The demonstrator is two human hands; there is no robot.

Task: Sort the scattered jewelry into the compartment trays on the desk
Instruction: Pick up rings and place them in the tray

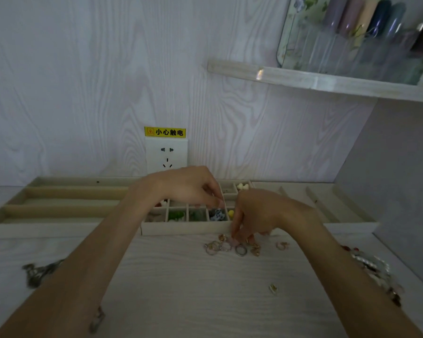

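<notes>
A beige tray of small square compartments (pixel 186 231) stands mid-desk, holding green, blue-white, yellow and cream pieces. My left hand (pixel 188 185) hovers over its middle cells with fingers curled downward; what the fingertips hold is hidden. My right hand (pixel 257 213) reaches down over the tray's front right corner, fingertips pinching at a small pink piece in a cluster of rings (pixel 232 247) on the desk. A single ring (pixel 282 245) lies to the right. A small gold piece (pixel 273 288) lies nearer me.
A long-slot tray (pixel 59 211) sits at the left and another slotted tray (pixel 327 206) at the right. Necklaces or chains lie at the left (pixel 38 272), bracelets heap at the right edge (pixel 374 267). A wall socket (pixel 166 156) is behind; a shelf (pixel 327 81) hangs above.
</notes>
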